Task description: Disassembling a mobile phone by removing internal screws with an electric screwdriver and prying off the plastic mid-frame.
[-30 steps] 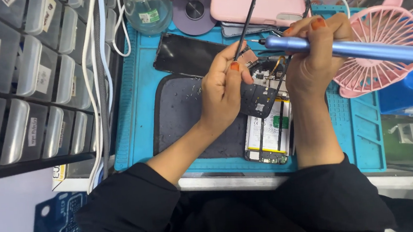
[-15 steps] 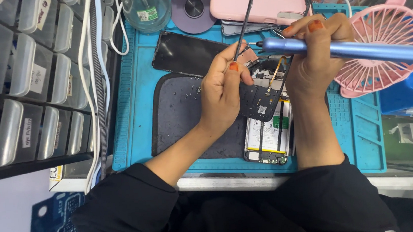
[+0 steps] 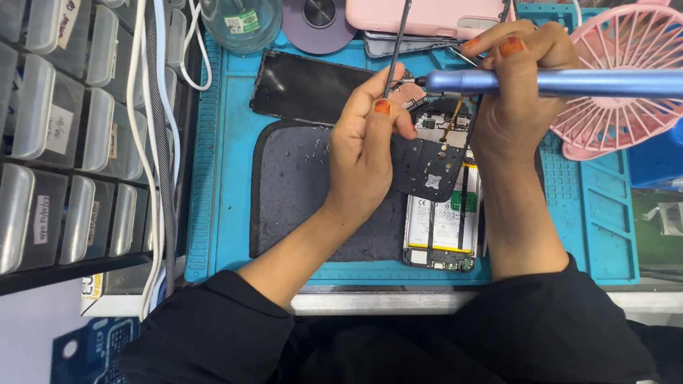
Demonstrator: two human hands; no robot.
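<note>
Right hand (image 3: pixel 524 88) grips a blue pen-shaped screwdriver (image 3: pixel 568 83); left hand (image 3: pixel 366 145) pinches the opened phone (image 3: pixel 438 184), its dark boards and white battery exposed, on the blue mat (image 3: pixel 227 185). White-labelled grey drawers (image 3: pixel 36 127) stand left; a pink fan (image 3: pixel 632 71) sits right.

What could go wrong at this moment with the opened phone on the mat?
The blue electric screwdriver in the right hand may slip and scratch the exposed board of the opened phone. The left hand crowds the tip, so a finger might get jabbed. Tiny screws might roll off the blue mat.
</note>
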